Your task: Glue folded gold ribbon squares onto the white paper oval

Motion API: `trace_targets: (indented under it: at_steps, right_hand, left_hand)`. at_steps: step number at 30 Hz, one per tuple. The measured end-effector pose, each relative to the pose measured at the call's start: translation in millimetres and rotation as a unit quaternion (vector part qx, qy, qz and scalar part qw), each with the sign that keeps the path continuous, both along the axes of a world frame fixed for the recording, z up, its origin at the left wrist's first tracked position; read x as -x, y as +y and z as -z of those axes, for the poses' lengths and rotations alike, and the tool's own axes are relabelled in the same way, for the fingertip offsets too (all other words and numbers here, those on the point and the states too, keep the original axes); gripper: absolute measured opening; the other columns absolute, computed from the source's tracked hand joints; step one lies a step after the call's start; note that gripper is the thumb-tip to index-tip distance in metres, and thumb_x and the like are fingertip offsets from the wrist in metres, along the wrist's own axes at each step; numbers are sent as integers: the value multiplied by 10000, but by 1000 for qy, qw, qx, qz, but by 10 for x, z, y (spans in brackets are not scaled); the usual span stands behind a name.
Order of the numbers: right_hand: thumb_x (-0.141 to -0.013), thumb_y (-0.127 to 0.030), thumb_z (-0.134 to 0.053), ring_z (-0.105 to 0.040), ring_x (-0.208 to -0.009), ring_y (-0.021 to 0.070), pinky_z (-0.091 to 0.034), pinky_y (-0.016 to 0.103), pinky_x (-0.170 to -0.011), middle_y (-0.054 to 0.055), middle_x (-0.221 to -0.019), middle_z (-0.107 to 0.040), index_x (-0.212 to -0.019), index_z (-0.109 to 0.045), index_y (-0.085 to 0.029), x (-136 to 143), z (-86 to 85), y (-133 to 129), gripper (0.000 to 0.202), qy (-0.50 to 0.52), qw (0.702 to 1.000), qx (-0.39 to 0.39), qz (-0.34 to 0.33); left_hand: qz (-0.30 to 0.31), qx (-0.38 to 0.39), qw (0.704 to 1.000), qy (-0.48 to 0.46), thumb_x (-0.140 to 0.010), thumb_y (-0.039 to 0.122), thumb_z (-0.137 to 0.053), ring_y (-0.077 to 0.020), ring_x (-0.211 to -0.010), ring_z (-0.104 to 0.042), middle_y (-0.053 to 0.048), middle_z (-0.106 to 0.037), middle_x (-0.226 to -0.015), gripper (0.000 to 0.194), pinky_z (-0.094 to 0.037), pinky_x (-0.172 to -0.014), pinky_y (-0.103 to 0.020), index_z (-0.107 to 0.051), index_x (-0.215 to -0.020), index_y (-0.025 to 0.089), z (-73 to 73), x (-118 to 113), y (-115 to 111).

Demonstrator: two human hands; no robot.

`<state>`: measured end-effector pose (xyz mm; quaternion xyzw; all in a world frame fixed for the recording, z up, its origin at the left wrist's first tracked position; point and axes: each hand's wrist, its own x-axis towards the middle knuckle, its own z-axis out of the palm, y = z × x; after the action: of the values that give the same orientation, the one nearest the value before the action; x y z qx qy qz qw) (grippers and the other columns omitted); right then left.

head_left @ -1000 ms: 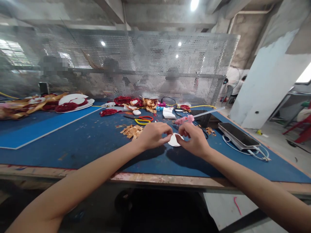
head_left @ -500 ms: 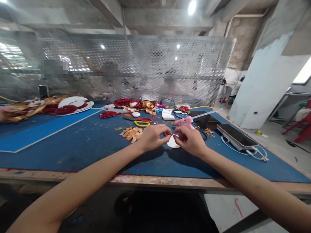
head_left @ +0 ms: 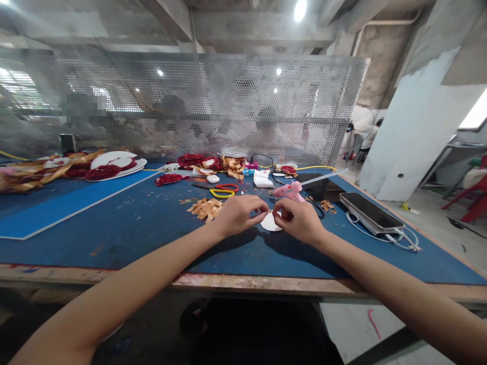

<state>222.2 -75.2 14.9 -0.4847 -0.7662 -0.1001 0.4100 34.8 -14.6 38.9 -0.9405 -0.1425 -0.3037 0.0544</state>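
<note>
Two hands, the left hand and the right hand, meet at the centre of the frame over a small white disc, thumb and forefinger of each curled close together by its far edge. Whether they pinch the disc itself or some tiny scrap on it, I cannot tell. I judge the step in hand to be fine fingertip work at that edge; the next move would call for light, even pressure and a steady disc. Around them spreads a scuffed dark blue table, with gold scraps just left of centre, scissors beyond those, and a pink glue gun behind the right hand. A dark-screened device rests at centre right. Across the back, a perforated screen stands beneath a concrete ceiling, with a pale pillar at the upper right
</note>
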Motion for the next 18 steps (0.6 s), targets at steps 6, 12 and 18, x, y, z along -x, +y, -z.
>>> trace_targets:
  at_steps: [6,12,18]
  right_hand:
    - [-725,-199,-537,-465,-441,78,-331,193,-498,-50,-497,-547,-738,-630,-185,-10,10,17,95,0,1000,-23,17]
    - [-776,-239,-505,-522,-463,117,-261,225,-475,-3,-542,-605,-784,-656,-203,-96,-94,24,156,-123,982,-9,142]
    - [-806,-270,-483,-591,-540,177,-280,239,-485,68,-631,-663,-874,-658,-203,-297,-335,-40,199,-245,916,94,304]
  left_hand:
    - [-40,2,999,2,-864,230,-503,-140,-766,-627,-23,-694,-834,152,-440,-711,-236,-637,-906,171,37,15,90]
    - [-118,39,992,21,-822,194,-519,-149,-768,-639,-9,-703,-875,163,-440,-680,-241,-650,-920,189,57,34,183]
    - [-140,62,988,15,-807,205,-519,-147,-739,-641,-8,-705,-854,172,-440,-645,-236,-665,-897,195,71,60,219]
